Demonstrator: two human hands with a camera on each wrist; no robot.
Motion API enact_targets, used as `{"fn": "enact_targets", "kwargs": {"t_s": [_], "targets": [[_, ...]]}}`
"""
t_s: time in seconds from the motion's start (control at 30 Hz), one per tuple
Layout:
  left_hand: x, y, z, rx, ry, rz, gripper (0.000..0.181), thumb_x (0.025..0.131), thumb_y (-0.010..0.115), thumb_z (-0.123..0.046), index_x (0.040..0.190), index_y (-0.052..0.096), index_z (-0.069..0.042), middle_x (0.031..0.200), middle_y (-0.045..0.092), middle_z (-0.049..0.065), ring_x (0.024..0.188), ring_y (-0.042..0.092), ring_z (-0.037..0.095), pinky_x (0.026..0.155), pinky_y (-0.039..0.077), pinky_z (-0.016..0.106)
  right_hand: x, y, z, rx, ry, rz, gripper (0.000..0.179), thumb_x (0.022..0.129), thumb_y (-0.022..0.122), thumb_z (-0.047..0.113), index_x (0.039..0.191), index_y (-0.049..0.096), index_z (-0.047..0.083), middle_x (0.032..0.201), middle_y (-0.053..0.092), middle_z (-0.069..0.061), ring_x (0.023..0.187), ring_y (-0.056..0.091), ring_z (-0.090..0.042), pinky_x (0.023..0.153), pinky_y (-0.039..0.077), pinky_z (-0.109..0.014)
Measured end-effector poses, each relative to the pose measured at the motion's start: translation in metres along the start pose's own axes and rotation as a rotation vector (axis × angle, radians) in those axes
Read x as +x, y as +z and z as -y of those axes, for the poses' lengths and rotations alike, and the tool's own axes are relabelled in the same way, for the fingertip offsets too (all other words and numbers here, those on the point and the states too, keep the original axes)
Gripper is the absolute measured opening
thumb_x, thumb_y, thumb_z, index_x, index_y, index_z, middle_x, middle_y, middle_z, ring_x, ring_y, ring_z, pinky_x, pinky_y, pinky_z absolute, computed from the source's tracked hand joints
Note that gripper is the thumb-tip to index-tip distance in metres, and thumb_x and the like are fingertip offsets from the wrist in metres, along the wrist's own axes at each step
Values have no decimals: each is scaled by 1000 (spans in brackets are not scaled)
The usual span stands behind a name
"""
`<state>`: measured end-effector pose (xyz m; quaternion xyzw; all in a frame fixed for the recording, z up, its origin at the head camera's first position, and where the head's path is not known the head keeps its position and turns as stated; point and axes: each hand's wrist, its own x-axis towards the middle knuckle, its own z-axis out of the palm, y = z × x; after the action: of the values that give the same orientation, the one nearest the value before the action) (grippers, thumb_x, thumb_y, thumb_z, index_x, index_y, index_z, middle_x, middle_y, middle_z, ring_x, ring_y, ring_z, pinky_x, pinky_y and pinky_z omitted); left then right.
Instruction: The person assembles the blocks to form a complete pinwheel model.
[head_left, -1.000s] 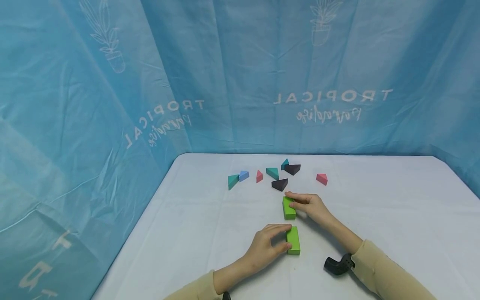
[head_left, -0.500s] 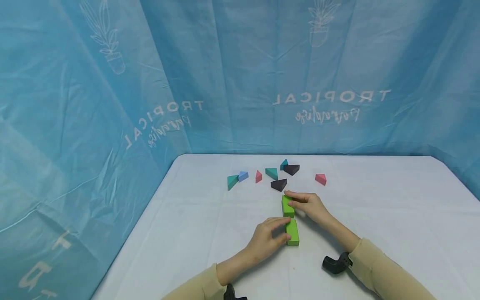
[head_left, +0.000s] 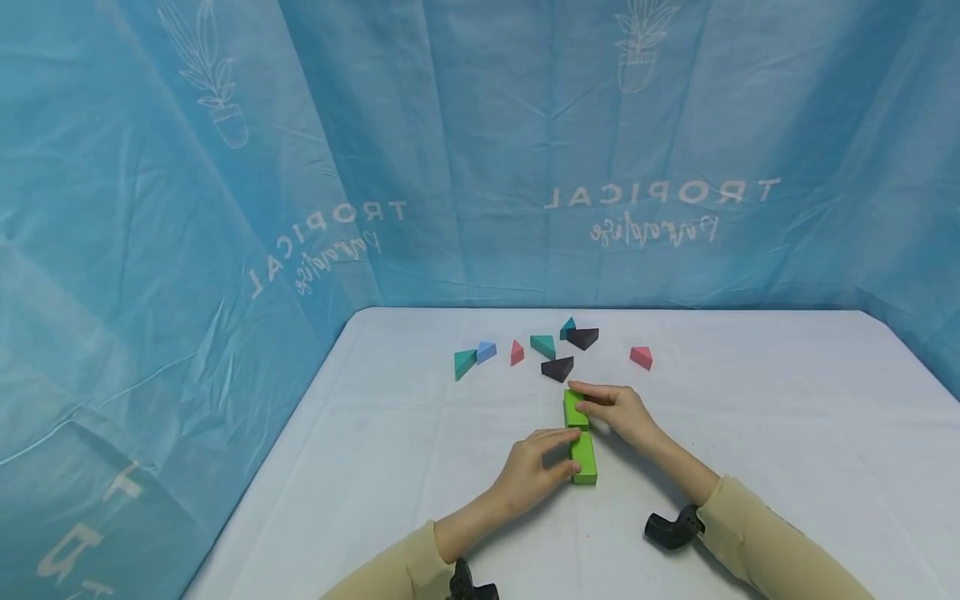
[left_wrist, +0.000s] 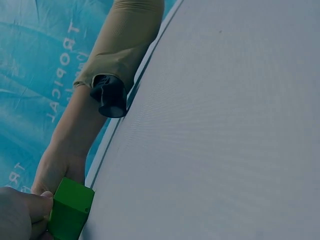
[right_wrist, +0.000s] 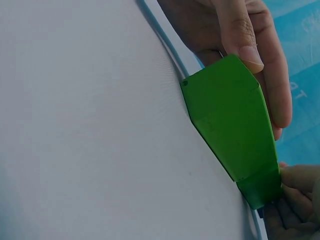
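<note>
Two bright green rectangular blocks lie end to end on the white tablecloth. My left hand holds the nearer block at its left side, thumb and fingertips at that edge; in the right wrist view the thumb of the left hand rests at the block's corner. My right hand pinches the farther block, with thumb and fingers spanning its far right part. In the right wrist view, the end of the nearer block meets the farther block. The left wrist view shows a green block beside my left fingers.
Behind the hands lie small triangular blocks: dark ones, teal ones, a blue one and red ones. A blue printed curtain hangs behind and left of the white table. Black wrist cameras are strapped on both arms.
My left hand has moved the nearer green block away from me, closing the gap to the farther block. The right hand and its block have hardly moved.
</note>
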<state>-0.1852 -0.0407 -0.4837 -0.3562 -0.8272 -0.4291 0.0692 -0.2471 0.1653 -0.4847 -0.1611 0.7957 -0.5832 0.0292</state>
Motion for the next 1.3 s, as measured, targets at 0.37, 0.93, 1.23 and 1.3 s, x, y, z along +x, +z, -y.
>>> {"fn": "enact_targets", "kwargs": {"t_s": [0.37,0.93,1.23,1.3], "targets": [[1,-1,-3,5,-9,4,45,86,69,-24,126,60,-4,125,60,3,119,52,15,99,42,29,-6,2,2,-14,-3,-15,38,88,68,18,125,62,6,126,60,-7,123,48,-27,103,36,-48],[1,-1,-4,-28,-23,10,45,87,68,-22,126,59,-2,127,59,5,120,52,17,100,42,30,-10,1,4,-12,9,-22,40,88,68,19,125,62,5,126,60,-7,122,50,-26,102,37,-48],[-3,0,-4,-22,-29,15,48,89,66,-24,129,56,1,130,56,9,121,51,20,100,41,31,-13,2,4,-25,7,-13,37,89,67,16,124,63,5,126,60,-8,121,50,-27,102,38,-47],[-4,1,-4,-15,-23,11,48,89,66,-24,128,56,2,131,55,9,121,51,20,100,41,31,-14,3,4,-31,8,-12,36,88,67,16,123,63,5,125,60,-8,121,51,-27,101,39,-46]]}}
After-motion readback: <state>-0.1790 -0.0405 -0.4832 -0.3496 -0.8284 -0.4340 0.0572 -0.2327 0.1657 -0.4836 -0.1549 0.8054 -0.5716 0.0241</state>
